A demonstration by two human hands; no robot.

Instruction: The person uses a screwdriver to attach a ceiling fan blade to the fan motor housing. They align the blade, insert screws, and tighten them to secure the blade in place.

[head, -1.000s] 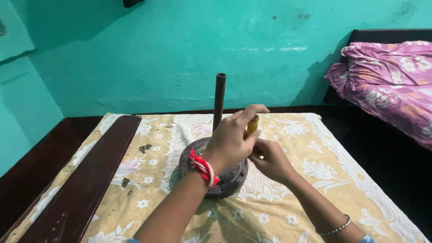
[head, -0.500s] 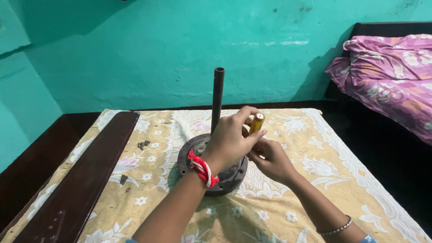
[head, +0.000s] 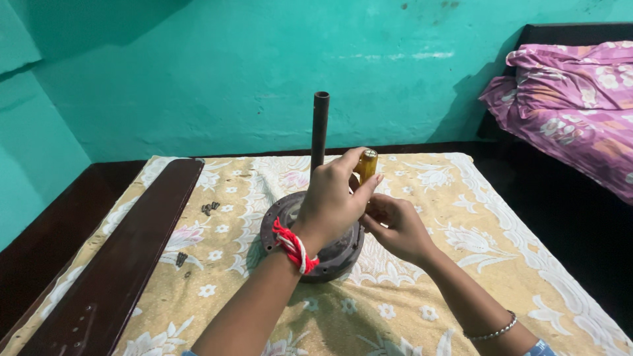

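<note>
A yellow floral cloth [head: 461,264] is spread across the lower frame, with a long dark brown wooden fan blade [head: 125,254] laid along its left side. At centre, a round grey metal fan motor housing [head: 333,254] with an upright dark rod [head: 320,128] is seen. The left hand [head: 333,201] is closed around a yellow-handled screwdriver [head: 367,165] above the housing. The right hand [head: 395,227], just right of it, is curled at the tool's lower part. Small dark screws [head: 210,208] are scattered left of centre.

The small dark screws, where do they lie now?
In the head view the small dark screws lie on the yellow floral cloth, left of the round motor housing and just right of the long dark blade.
</note>
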